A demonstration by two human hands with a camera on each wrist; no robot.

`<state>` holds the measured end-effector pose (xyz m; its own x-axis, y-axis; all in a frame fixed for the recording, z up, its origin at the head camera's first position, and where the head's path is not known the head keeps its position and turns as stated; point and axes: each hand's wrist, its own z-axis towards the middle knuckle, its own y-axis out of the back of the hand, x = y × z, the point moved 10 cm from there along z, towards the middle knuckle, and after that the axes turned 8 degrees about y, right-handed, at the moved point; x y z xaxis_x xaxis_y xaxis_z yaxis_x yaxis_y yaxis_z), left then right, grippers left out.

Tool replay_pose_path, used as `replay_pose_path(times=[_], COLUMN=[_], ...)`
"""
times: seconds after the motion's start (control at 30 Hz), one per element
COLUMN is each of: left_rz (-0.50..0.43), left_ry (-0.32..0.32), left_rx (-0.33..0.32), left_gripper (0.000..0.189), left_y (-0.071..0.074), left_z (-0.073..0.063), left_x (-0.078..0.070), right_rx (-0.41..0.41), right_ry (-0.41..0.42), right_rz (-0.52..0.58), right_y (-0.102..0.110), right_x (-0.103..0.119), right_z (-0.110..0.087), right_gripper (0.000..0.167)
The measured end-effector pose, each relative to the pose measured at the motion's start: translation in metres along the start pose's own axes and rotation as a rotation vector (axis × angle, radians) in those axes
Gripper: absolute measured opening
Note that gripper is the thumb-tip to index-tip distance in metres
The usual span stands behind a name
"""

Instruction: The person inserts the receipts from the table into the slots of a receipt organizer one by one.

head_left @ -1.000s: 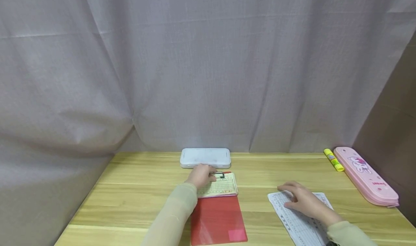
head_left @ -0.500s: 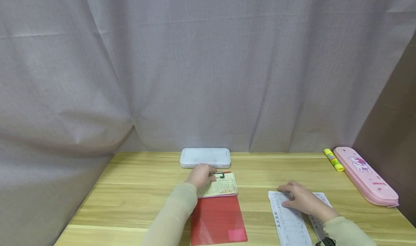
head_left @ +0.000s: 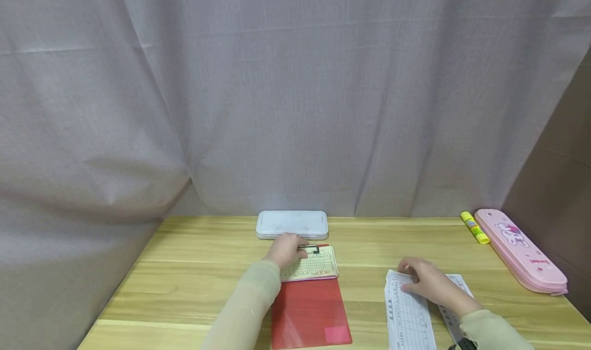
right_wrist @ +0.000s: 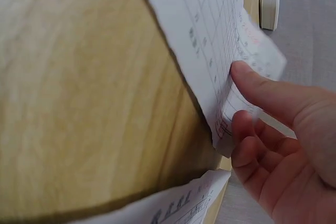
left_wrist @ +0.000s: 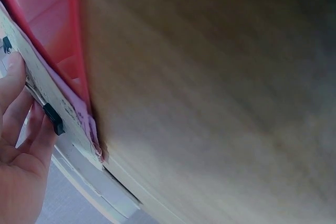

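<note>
A red clipboard (head_left: 309,311) lies on the table, with a pad of yellowish printed forms (head_left: 320,266) at its top end. My left hand (head_left: 286,250) holds the clipboard's metal clip (left_wrist: 54,118), thumb on one side and fingers curled at its black-tipped ends. To the right, my right hand (head_left: 429,283) pinches the top of a white printed sheet (right_wrist: 205,30) between thumb and fingers, and the sheet bends at that corner. A second white sheet (head_left: 450,319) lies on the table beneath my right forearm, partly hidden by it.
Behind the clipboard is a white flat case (head_left: 292,224). At the right stand a pink pencil case (head_left: 521,255) with a rabbit picture and a yellow glue stick (head_left: 474,228). A grey curtain (head_left: 295,98) borders the wooden table (head_left: 194,288) at the back.
The upper white sheet has separated from the one below and shifted, its lower part swinging left, with my right hand pinching it. The left hand stays at the clip.
</note>
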<state>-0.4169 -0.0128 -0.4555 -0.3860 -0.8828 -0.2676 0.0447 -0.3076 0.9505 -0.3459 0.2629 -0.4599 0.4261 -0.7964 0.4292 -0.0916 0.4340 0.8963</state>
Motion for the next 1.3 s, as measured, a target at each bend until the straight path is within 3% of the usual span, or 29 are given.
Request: replay_pose_path(times=[0.27,0.5,0.7,1.3], left_rz=[-0.011,-0.010,-0.013,-0.004], left_ry=[0.009,0.019,0.020,0.007], left_rx=[0.002,0.006,0.004,-0.003], left_gripper=[0.028,0.028,0.028,0.029], left_y=[0.000,-0.002,-0.002,-0.002], left_z=[-0.001,0.000,0.000,0.002], left_x=[0.000,0.002,0.003,0.004], right_rx=[-0.006,-0.040,-0.078,-0.090], right_ry=[-0.014,-0.013,-0.076,-0.068], right_rz=[0.014,0.127,0.245,0.426], right_y=[0.004,0.010,0.012,0.012], right_x=[-0.003,-0.004,-0.007,0.009], right_z=[-0.003,-0.006,-0.007,0.001], right_gripper=[0.008,0.015,0.017,0.022])
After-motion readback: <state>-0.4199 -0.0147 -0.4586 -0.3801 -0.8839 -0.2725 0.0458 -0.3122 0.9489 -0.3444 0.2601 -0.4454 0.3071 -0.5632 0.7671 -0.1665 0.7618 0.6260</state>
